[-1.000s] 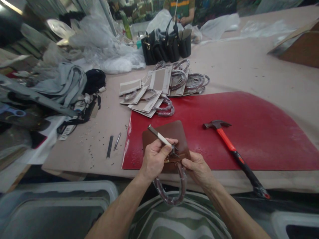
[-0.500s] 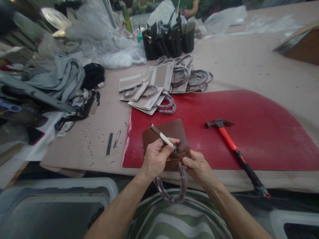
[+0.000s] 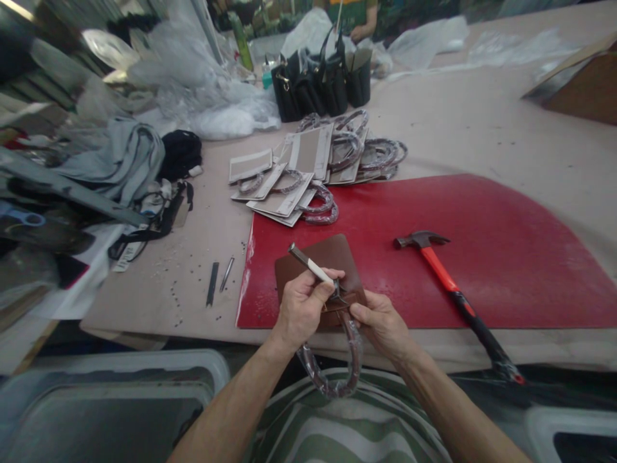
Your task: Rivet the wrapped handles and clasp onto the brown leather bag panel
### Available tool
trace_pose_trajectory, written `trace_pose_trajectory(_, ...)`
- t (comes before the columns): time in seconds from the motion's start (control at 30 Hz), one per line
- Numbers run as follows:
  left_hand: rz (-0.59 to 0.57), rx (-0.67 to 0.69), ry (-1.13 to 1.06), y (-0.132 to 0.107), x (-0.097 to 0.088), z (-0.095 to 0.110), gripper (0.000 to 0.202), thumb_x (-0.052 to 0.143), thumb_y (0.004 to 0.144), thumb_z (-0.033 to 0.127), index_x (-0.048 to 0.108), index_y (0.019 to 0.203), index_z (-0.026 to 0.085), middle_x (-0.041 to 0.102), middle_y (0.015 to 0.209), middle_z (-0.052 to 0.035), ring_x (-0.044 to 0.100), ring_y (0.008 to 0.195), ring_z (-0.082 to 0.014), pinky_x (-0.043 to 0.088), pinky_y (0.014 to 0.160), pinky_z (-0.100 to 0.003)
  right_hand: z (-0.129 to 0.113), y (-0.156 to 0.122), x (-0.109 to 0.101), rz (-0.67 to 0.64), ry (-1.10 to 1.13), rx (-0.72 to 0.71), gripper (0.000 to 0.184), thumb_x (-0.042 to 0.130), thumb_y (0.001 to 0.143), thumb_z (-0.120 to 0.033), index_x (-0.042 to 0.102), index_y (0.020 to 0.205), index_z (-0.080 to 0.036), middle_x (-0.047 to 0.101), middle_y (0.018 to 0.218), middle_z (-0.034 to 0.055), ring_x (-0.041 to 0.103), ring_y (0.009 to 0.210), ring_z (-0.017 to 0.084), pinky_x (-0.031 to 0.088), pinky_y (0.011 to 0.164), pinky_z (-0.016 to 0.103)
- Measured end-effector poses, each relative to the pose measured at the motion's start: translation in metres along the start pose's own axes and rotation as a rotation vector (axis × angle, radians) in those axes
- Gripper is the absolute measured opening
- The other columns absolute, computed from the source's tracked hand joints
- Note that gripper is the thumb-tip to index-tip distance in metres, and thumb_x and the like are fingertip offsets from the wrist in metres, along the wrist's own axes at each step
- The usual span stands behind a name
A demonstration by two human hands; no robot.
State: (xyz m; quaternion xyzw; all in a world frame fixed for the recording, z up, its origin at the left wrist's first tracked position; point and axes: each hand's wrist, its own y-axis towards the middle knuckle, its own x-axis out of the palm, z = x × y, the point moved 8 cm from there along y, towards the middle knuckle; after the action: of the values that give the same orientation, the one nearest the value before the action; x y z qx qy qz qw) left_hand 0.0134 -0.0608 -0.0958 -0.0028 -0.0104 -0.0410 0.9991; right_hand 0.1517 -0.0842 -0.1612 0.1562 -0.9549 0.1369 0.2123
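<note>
My left hand (image 3: 299, 311) is closed around a steel hand tool (image 3: 308, 262) with a white-wrapped shaft. Its dark, pronged end rests by the edge of a brown leather bag panel (image 3: 337, 254); my fingers partly cover that end. With thumb and fingers my right hand (image 3: 383, 319) pinches the panel's near right edge. A plastic-wrapped brown handle (image 3: 354, 366) hangs in a loop from the panel toward my lap. Beneath the panel lies a red mat (image 3: 482, 257).
A claw hammer (image 3: 441, 270) lies on the mat at right. Left of the mat are a flat dark strip (image 3: 212, 283) and a thin metal rod (image 3: 227, 274). Farther off are stacked panels with wrapped handles (image 3: 308, 154) and black bags (image 3: 318, 83). Another person's hand (image 3: 359, 32) shows at the back.
The view has shifted slightly. Both hands keep their grips, and the tool stays at nearly the same spot on the panel.
</note>
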Motion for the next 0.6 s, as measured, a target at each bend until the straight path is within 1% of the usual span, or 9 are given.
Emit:
trace_pose_trajectory(0.13, 0.023, -0.008, 0.113, 0.002, -0.001, 0.002, 0.021, 0.062, 0.093, 0.027, 0.076, 0.104, 0.016, 0.077, 0.099, -0.0063, 0.071, 0.092, -0.0168, 0.055, 0.083, -0.024, -0.007, -0.001, 0.001, -0.023, -0.051, 0.012, 0.036, 0.080, 0.076, -0.048, 0.067, 0.080, -0.015, 0.057, 0.066, -0.0012, 0.045, 0.058, 0.011, 0.035, 0.056, 0.024)
trace_pose_trajectory(0.2, 0.016, -0.015, 0.113, 0.004, -0.001, 0.001, 0.021, 0.062, 0.092, 0.026, 0.076, 0.104, 0.016, 0.077, 0.099, -0.0061, 0.070, 0.091, -0.0166, 0.054, 0.083, -0.024, -0.012, -0.001, 0.001, -0.025, -0.133, 0.033, 0.036, 0.080, 0.076, -0.047, 0.070, 0.085, -0.014, 0.061, 0.068, 0.0002, 0.049, 0.059, 0.012, 0.039, 0.057, 0.024)
trace_pose_trajectory(0.3, 0.003, -0.019, 0.077, 0.007, 0.002, 0.001, 0.021, 0.062, 0.092, 0.026, 0.076, 0.104, 0.016, 0.077, 0.100, -0.0063, 0.069, 0.091, -0.0167, 0.054, 0.083, -0.025, -0.019, -0.003, -0.001, 0.010, -0.244, 0.081, 0.037, 0.080, 0.077, -0.048, 0.071, 0.087, -0.013, 0.063, 0.065, -0.0001, 0.050, 0.054, 0.011, 0.039, 0.052, 0.024)
trace_pose_trajectory(0.37, 0.000, -0.019, 0.066, 0.008, 0.002, 0.002, 0.020, 0.062, 0.092, 0.026, 0.076, 0.104, 0.016, 0.077, 0.100, -0.0063, 0.070, 0.091, -0.0169, 0.054, 0.083, -0.025, -0.020, -0.005, -0.001, 0.020, -0.217, 0.095, 0.038, 0.081, 0.075, -0.048, 0.072, 0.089, -0.014, 0.063, 0.064, 0.0000, 0.051, 0.052, 0.011, 0.040, 0.050, 0.024)
trace_pose_trajectory(0.47, -0.006, -0.025, 0.066, 0.010, 0.003, 0.005, 0.020, 0.062, 0.092, 0.027, 0.076, 0.103, 0.017, 0.076, 0.102, -0.0067, 0.070, 0.091, -0.0174, 0.054, 0.083, -0.026, -0.021, -0.007, 0.003, -0.020, -0.085, 0.075, 0.042, 0.085, 0.071, -0.046, 0.073, 0.095, -0.014, 0.067, 0.070, 0.0019, 0.053, 0.056, 0.011, 0.043, 0.053, 0.024)
trace_pose_trajectory(0.6, -0.009, -0.038, 0.088, 0.012, 0.002, 0.009, 0.019, 0.062, 0.093, 0.028, 0.075, 0.101, 0.016, 0.077, 0.100, -0.0069, 0.070, 0.089, -0.0173, 0.054, 0.081, -0.025, -0.019, -0.007, 0.005, -0.085, 0.002, 0.072, 0.037, 0.086, 0.070, -0.041, 0.075, 0.092, -0.014, 0.069, 0.074, 0.0040, 0.057, 0.061, 0.013, 0.047, 0.058, 0.025)
